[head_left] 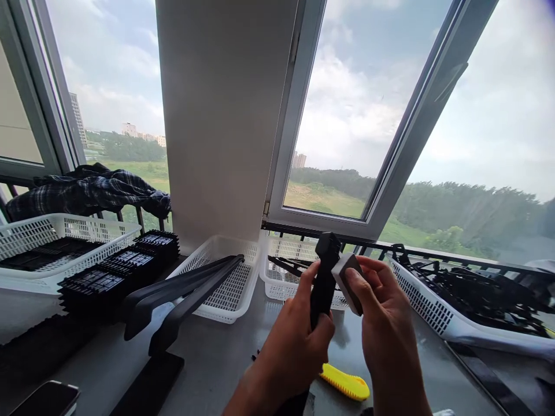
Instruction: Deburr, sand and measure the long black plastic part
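My left hand (299,335) is wrapped around a long black plastic part (324,283) and holds it nearly upright, its thick angular end on top. In my right hand (388,323), thumb and fingers pinch a small grey block (348,280), which resembles a sanding sponge. The block is close against the side of the black part near its top; whether they touch is unclear. Below, between my wrists, lies a yellow ridged handle (346,381), its other end hidden by my left hand.
Long black parts (191,289) lean over a white basket (234,315). Stacked black grid pieces (117,274) and a phone (50,398) are on the left. Another white basket (277,292) stands behind my hands. A basket (459,326) at right holds tangled black pieces (477,289). Windows line the back.
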A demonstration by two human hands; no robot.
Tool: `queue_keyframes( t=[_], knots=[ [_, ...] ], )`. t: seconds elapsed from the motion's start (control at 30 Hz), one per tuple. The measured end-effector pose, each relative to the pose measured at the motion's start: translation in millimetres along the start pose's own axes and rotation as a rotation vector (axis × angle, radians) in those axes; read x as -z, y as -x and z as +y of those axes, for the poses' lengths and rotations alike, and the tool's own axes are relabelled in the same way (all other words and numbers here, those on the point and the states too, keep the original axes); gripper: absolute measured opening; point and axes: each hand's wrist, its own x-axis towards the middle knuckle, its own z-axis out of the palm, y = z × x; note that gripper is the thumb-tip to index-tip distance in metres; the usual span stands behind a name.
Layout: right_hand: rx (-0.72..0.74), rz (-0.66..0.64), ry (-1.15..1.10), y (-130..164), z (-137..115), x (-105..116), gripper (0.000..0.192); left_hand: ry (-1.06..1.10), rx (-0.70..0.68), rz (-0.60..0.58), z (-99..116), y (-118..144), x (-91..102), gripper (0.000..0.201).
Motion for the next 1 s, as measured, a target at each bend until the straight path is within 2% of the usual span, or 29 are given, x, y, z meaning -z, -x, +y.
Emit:
queue_keyframes(
  t=[0.1,0.27,0.43,0.5,0.6,0.67,0.87,0.93,1.0],
  knots=[
    [-0.001,0.016,-0.022,0,0,0,0.045,-0.119,-0.076,-0.024,3,1,1.1,0.086],
    [0.011,0.043,-0.047,-2,3,0,0.044,-0.118,-0.087,-0.035,8,1,2.7,0.076],
    [0.017,-0.116,0.002,8,-1,-9,0.04,-0.1,-0.104,0.041,4,1,2.1,0.077],
    [0.015,-0.17,0.022,12,-1,-13,0.038,-0.071,-0.1,0.088,0,-1,2.1,0.071],
    [0.011,-0.17,0.03,12,0,-13,0.039,0.003,-0.064,0.128,-5,-3,1.3,0.055],
    [0.007,-0.124,0.023,9,0,-10,0.042,0.039,-0.035,0.113,-6,-3,0.5,0.052],
    [-0.014,0.062,-0.028,-4,-2,6,0.045,-0.055,-0.039,-0.04,-3,-3,3.0,0.07],
    [-0.026,0.016,0.014,-4,-4,9,0.044,-0.06,-0.033,-0.066,-2,-3,4.3,0.063],
    [-0.027,-0.073,0.072,-1,-7,9,0.041,-0.012,-0.004,-0.054,-1,-3,4.5,0.041]
  ],
)
